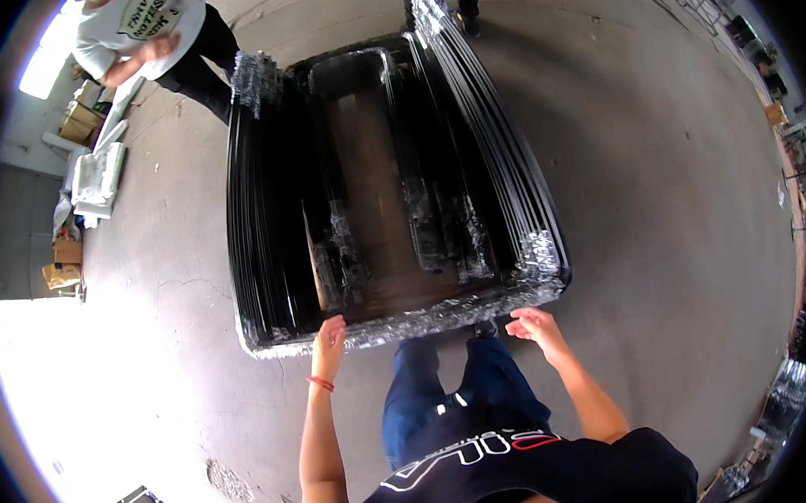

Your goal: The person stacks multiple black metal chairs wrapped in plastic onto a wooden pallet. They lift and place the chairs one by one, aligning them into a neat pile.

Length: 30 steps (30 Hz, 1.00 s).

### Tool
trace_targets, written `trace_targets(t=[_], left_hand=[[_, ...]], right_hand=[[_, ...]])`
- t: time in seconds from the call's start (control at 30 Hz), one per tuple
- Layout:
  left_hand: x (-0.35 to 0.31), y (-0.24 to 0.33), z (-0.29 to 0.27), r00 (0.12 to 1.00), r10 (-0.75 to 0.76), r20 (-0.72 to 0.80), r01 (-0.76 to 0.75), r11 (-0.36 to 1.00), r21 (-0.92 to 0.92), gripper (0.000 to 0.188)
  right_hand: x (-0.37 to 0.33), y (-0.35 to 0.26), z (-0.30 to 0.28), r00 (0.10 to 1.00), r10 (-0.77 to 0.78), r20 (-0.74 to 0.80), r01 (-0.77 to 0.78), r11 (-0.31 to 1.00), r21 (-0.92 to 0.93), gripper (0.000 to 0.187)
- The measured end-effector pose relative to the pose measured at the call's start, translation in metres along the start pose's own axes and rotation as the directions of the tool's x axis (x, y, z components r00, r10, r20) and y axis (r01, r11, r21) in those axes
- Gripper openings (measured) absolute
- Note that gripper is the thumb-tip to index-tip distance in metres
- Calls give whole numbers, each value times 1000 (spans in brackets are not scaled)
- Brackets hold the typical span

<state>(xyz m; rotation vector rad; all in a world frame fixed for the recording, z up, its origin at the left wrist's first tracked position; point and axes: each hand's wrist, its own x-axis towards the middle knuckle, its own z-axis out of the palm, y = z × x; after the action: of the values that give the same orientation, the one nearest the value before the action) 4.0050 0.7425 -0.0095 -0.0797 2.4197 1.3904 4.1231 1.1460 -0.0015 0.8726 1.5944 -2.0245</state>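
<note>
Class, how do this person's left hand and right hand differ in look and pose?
The left hand has a red band at its wrist; the wrist of the right hand shows none. The left hand points mostly forward, away from the body, while the right hand slants inward. In the picture, the left hand overlaps the near edge of the black stack; the right hand appears just outside it. Both hands are bare.

Holds left hand (329, 334) by wrapped black frames (497, 144) at their seven o'clock, right hand (532, 325) near their five o'clock.
</note>
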Motion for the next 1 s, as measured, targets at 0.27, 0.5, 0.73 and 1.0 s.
trace_targets(t=[0.27,0.5,0.73,1.0], left_hand=[[-180,19,77,971,-127,202,137,990,-40,24],[-182,87,104,981,24,192,-46,993,111,27],[-188,42,113,985,36,166,-26,998,-60,28],[-281,-41,107,904,-426,43,419,859,-294,27]], right_hand=[[-51,19,-108,977,-195,91,214,921,-325,20],[-100,-5,-116,962,-270,45,273,930,-246,21],[-122,19,-86,942,-254,218,306,916,-258,24],[-165,-40,-33,855,-368,365,458,866,-201,20]])
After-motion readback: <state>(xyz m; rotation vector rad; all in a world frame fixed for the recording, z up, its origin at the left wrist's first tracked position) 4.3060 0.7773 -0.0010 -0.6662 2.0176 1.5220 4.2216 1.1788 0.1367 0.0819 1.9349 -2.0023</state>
